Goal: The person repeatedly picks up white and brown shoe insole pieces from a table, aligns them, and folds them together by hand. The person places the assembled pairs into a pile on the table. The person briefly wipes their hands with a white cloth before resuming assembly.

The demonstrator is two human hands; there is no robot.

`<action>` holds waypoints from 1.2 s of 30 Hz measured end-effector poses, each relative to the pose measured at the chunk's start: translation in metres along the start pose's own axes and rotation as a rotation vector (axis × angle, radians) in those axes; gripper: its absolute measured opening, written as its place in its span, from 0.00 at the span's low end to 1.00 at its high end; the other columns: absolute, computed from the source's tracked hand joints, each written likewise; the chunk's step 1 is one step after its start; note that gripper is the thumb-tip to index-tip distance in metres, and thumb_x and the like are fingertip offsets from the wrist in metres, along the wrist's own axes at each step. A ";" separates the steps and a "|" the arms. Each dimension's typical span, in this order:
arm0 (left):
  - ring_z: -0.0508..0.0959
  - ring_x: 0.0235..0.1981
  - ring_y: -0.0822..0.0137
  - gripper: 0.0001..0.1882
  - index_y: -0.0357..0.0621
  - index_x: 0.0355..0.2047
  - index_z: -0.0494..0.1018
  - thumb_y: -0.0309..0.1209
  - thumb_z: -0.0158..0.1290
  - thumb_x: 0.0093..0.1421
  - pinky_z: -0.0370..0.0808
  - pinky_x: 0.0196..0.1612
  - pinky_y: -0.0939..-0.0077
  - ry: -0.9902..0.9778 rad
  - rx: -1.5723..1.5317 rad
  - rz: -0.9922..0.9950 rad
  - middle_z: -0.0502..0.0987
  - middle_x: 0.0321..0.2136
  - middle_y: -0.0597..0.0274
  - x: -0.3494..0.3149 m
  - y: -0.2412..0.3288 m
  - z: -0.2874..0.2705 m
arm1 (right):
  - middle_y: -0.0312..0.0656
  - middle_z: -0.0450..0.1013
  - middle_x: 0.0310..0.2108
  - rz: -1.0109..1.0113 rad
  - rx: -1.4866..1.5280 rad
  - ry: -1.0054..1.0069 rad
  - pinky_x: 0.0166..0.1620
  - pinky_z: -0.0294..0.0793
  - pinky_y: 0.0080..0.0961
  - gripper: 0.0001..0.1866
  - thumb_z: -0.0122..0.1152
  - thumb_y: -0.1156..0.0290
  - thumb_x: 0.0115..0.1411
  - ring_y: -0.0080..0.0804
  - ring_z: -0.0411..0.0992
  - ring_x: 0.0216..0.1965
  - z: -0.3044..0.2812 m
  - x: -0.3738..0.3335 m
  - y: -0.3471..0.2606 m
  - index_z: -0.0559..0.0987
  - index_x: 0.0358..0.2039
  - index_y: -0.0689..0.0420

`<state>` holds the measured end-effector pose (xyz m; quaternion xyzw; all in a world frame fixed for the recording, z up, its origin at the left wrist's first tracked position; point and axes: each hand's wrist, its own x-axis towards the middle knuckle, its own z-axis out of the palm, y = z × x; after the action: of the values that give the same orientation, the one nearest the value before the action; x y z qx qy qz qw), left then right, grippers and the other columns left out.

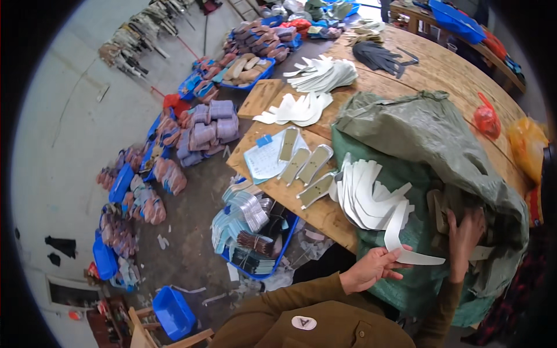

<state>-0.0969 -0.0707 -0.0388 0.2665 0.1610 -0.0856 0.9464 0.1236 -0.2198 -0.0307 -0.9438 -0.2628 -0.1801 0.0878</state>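
My left hand (374, 269) pinches a white curved strip (415, 256), shaped like a boomerang, between thumb and fingers. Just above it a fanned pile of similar white strips (368, 194) lies on the green woven sack (377, 243) at the table's edge. My right hand (466, 235) reaches into the sack's mouth, fingers bent among flat tan pieces (436, 210); what it grips is partly hidden. Left of the pile, several shoe-upper-like pieces (315, 164) with tan centres and white rims lie on the wooden table (319, 217).
A written sheet (268, 158), more white strip piles (322, 74) and dark strips (380, 57) lie on the table. Red (487, 118) and orange (527, 145) plastic bags are at right. A blue crate (284, 246) of bundled pieces stands below the table; bundles (212, 124) line the floor at left.
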 end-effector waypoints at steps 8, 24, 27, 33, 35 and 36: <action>0.73 0.55 0.71 0.18 0.43 0.58 0.67 0.34 0.45 0.71 0.75 0.51 0.78 -0.030 -0.100 0.068 0.72 0.56 0.59 0.000 0.002 -0.012 | 0.44 0.67 0.35 0.132 0.638 0.132 0.46 0.67 0.26 0.08 0.55 0.72 0.66 0.33 0.68 0.40 -0.028 -0.010 0.004 0.69 0.40 0.62; 0.71 0.58 0.64 0.21 0.33 0.55 0.66 0.38 0.41 0.72 0.70 0.62 0.71 -0.211 -0.455 0.106 0.71 0.53 0.56 -0.005 0.029 -0.021 | 0.40 0.63 0.31 0.038 0.656 -0.316 0.40 0.64 0.22 0.08 0.57 0.83 0.56 0.30 0.64 0.33 -0.067 -0.083 -0.031 0.67 0.34 0.63; 0.71 0.58 0.64 0.23 0.34 0.55 0.65 0.42 0.39 0.72 0.70 0.62 0.71 -0.205 -0.460 0.113 0.71 0.53 0.55 -0.006 0.031 -0.024 | 0.36 0.65 0.31 0.223 0.947 -0.351 0.40 0.65 0.22 0.06 0.57 0.80 0.59 0.25 0.63 0.33 -0.052 -0.092 -0.026 0.69 0.35 0.62; 0.71 0.58 0.65 0.23 0.35 0.57 0.64 0.42 0.39 0.72 0.70 0.62 0.70 -0.257 -0.468 0.110 0.71 0.54 0.54 -0.006 0.029 -0.028 | 0.39 0.73 0.39 0.414 1.047 -0.308 0.45 0.69 0.23 0.12 0.57 0.72 0.65 0.24 0.69 0.39 -0.017 -0.120 -0.014 0.74 0.46 0.65; 0.70 0.58 0.65 0.23 0.35 0.57 0.64 0.42 0.40 0.72 0.70 0.62 0.70 -0.257 -0.475 0.113 0.71 0.54 0.54 -0.007 0.029 -0.028 | 0.41 0.72 0.43 0.396 1.065 -0.334 0.48 0.69 0.23 0.16 0.55 0.71 0.67 0.25 0.69 0.42 -0.007 -0.127 -0.007 0.70 0.52 0.65; 0.70 0.58 0.65 0.23 0.35 0.57 0.64 0.42 0.40 0.72 0.70 0.62 0.70 -0.258 -0.480 0.111 0.71 0.54 0.54 -0.008 0.028 -0.029 | 0.41 0.72 0.43 0.408 1.072 -0.308 0.47 0.69 0.23 0.16 0.55 0.71 0.67 0.25 0.69 0.42 -0.004 -0.130 -0.007 0.70 0.52 0.65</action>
<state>-0.1045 -0.0314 -0.0459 0.0299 0.0398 -0.0265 0.9984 0.0150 -0.2755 -0.0764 -0.8146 -0.1403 0.1372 0.5457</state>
